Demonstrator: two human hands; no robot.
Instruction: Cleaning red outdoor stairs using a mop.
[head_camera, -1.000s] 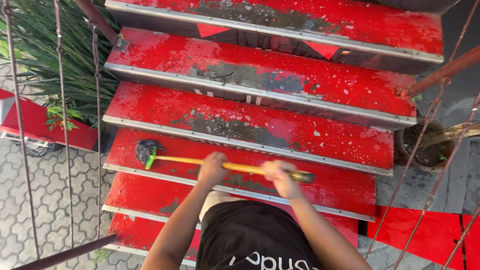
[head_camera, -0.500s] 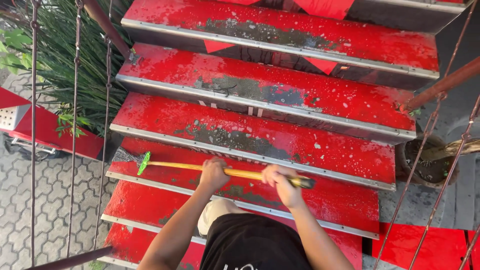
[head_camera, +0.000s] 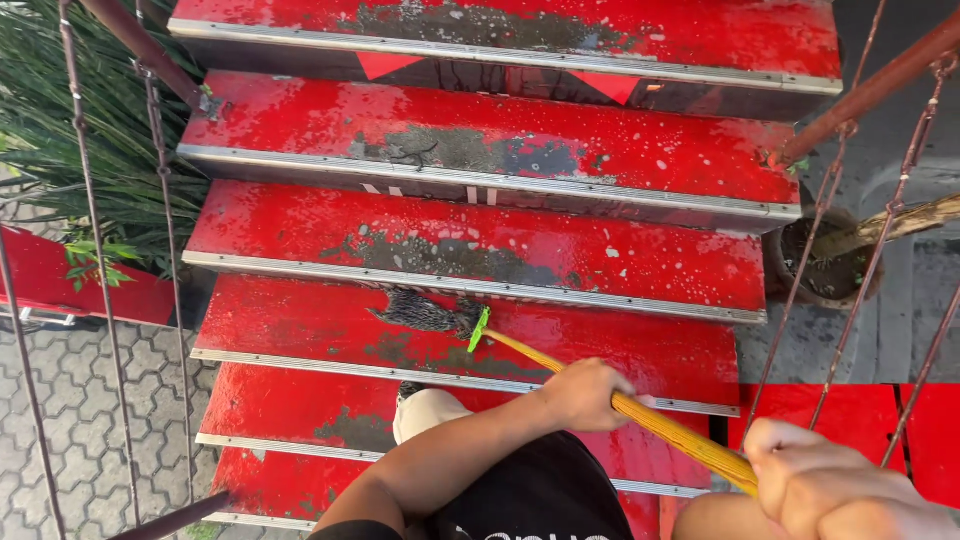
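On the red stairs (head_camera: 620, 150), in the head view, both hands grip one mop handle (head_camera: 640, 415). The left hand (head_camera: 585, 392) is closed round its middle; the right hand (head_camera: 835, 485) is closed round its upper end, at the lower right corner. The dark mop head (head_camera: 425, 312) lies on the fourth step from the top, below that step's worn patch. Half a second ago the handle lay almost level with the head at the left end of the step; now it slants and the head sits near the middle. Six steps show, two handrails (head_camera: 870, 90), one pot (head_camera: 825, 265), one plant (head_camera: 90, 160).
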